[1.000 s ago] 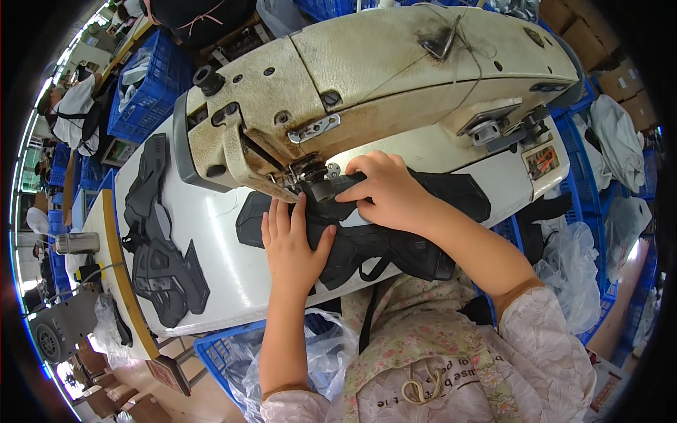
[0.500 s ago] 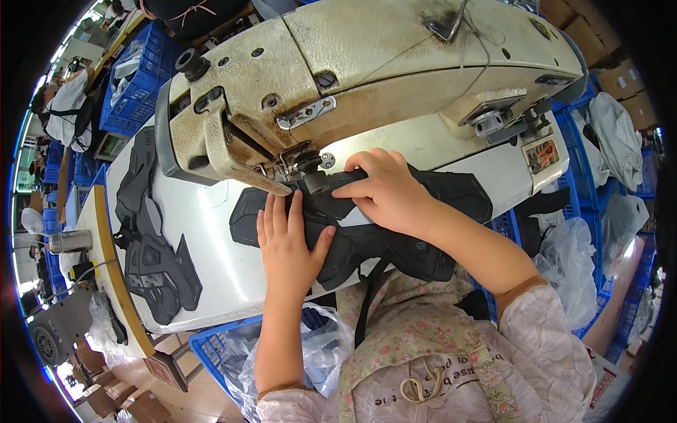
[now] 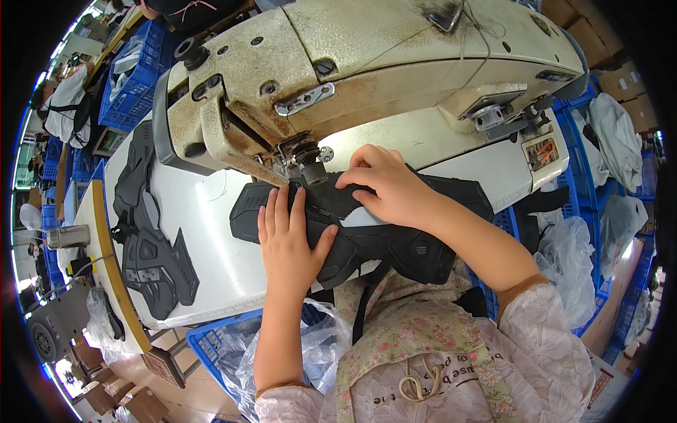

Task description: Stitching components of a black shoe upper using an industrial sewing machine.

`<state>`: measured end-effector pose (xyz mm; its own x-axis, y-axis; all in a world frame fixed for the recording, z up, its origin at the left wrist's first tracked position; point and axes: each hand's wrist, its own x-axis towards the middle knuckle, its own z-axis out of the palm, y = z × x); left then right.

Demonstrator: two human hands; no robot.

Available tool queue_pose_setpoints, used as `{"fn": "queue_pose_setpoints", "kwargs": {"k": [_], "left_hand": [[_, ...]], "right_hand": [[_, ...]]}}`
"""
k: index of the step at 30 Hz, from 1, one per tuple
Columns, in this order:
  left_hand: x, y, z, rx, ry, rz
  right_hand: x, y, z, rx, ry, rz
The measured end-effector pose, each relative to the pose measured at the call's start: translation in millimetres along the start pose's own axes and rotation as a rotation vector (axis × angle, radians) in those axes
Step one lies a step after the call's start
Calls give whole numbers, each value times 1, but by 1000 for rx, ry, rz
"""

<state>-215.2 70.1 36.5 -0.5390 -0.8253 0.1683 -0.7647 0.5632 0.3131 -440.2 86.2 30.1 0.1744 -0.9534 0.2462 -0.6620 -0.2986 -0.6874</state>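
A black moulded padded piece [image 3: 430, 243] with a raised pattern lies across the pale bed of a sewing machine [image 3: 395, 106], its near part hanging toward my apron. My left hand [image 3: 289, 250] rests flat on its left part, fingers stretched forward and thumb spread. Bent over the far middle edge, my right hand [image 3: 395, 190] has its fingers curled and pinching the black material just right of the needle area [image 3: 310, 166]. A white patch [image 3: 363, 217] shows beneath that hand. The machine head hides the exact spot where needle and piece meet.
More black moulded pieces [image 3: 151, 240] lie on the left of the white table [image 3: 211, 282]. A blue crate [image 3: 211, 345] with clear plastic bags sits below the front edge. Blue crates [image 3: 137, 84] stand at back left; plastic bags [image 3: 568, 268] hang at right.
My right hand's fingers have drawn closer together and curled more at the far edge. The left hand stays nearly in place on the black piece.
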Motion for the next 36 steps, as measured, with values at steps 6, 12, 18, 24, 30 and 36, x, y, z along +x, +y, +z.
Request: {"fn": "queue_pose_setpoints", "kwargs": {"k": [6,12,18,24,30,36], "left_hand": [[0,0,0,8,-1,-9],[1,0,-1,4,1,-21],[0,-1,2,30,24,-22],[0,-1,3,44,27,-12],[0,-1,4,52,25,-4],[0,0,4,59,13,-5]], "right_hand": [[1,3,-2,18,-38,-19],[3,6,-6,15,-79,-20],[2,12,-4,44,-61,-69],[-1,-4,-5,-123,-5,-148],[-11,-25,8,-198,24,-124],[-26,-30,17,-315,50,-158]]}}
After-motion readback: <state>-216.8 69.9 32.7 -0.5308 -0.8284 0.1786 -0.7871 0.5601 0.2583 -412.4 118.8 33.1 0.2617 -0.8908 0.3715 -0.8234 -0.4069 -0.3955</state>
